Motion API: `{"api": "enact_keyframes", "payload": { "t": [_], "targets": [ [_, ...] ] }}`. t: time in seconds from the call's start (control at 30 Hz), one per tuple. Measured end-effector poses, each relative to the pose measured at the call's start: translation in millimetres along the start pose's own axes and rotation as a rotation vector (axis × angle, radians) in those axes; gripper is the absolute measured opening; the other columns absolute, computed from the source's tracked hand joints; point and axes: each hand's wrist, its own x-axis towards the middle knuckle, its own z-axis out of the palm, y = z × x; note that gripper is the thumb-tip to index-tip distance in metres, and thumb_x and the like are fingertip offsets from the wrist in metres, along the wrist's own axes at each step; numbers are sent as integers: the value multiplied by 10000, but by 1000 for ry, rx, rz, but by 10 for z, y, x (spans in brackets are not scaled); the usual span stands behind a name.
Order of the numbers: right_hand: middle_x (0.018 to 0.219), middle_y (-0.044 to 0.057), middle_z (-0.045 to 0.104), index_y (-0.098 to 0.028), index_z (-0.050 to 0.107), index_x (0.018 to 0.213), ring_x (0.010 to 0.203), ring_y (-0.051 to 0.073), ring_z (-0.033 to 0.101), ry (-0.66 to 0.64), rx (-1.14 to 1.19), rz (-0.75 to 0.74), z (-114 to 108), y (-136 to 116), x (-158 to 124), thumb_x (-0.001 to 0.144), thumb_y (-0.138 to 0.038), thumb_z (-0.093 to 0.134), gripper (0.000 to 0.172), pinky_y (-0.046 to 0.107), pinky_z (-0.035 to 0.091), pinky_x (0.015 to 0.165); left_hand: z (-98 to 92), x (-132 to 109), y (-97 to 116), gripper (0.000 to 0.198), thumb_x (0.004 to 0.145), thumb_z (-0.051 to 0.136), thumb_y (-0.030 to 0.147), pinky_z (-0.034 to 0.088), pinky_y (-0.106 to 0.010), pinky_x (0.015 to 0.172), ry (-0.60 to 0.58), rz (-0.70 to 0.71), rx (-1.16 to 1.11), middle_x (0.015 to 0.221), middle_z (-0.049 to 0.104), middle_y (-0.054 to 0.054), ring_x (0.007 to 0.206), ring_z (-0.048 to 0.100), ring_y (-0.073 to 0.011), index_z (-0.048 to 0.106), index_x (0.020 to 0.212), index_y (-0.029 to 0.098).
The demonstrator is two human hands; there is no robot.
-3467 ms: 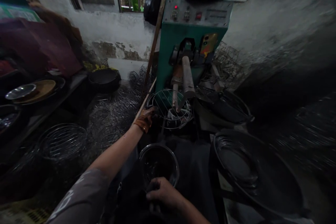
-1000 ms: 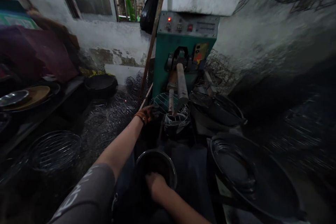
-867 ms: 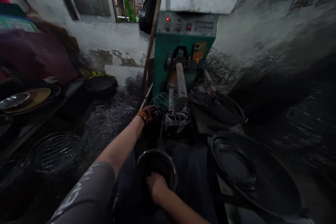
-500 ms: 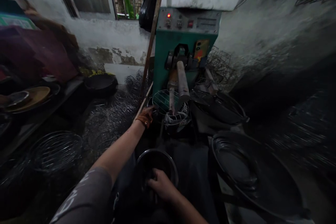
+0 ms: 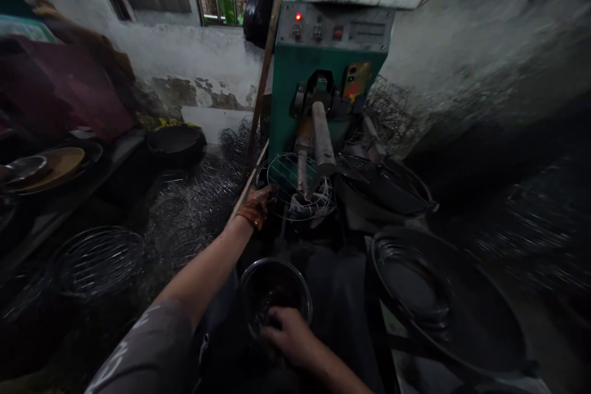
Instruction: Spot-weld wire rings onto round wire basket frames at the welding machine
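1. Nearest in, the right hand is resting at the near rim of the steel bowl, fingers curled loosely over the edge and dipping inside. It's too dark to tell whether it's actually pinching anything.
2. If it's picking small bits out of there, I'd say feel for one piece only and get a firm pinch before lifting, since the bowl is too dark to see into.
3. Farther out, the left hand, in a brown glove, is closed around the left rim of the wire basket, holding it up at the machine.
4. The basket is sitting around the two bars sticking out of the green machine, so the trick is probably keeping it steady and square against them, with the fingers out of the gap.
5. Big dark pans are sitting to the right, and more baskets are piled on the floor to the left.
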Motion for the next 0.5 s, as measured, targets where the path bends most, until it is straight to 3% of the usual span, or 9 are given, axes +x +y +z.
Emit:
{"api": "enact_keyframes", "payload": {
  "t": [0.07,0.27,0.37,0.5],
  "targets": [
    [861,43,844,-304,744,769,943,371,825,205,50,-145,-227,-201,38,721,-505,771,208,505,656,936,-29,-30,-17,577,612,1076,256,531,-261,656,0,17,-18,787,690,27,681,673,-143,661,1011,228],
    [762,51,787,-259,686,857,658,253,752,715,229,-404,-998,-878,411,771,-721,780,479,381,659,655,-9,-235,29,610,560,1042,194,508,-283,633,36,34,-1,794,705,31,674,671,-155,690,1057,222],
    [667,34,754,-274,640,814,547,234,709,814,261,-441,-1144,-1031,641,770,-752,764,496,355,610,573,38,-352,54,578,553,995,171,523,-288,633,77,27,11,806,719,28,656,666,-150,701,1049,219],
    [576,-2,695,-286,627,778,451,229,651,834,132,-363,-1140,-1039,787,852,-645,760,390,345,549,531,47,-420,48,519,595,974,197,543,-295,643,59,11,36,804,727,21,661,681,-161,707,1040,218]
  ]
}}
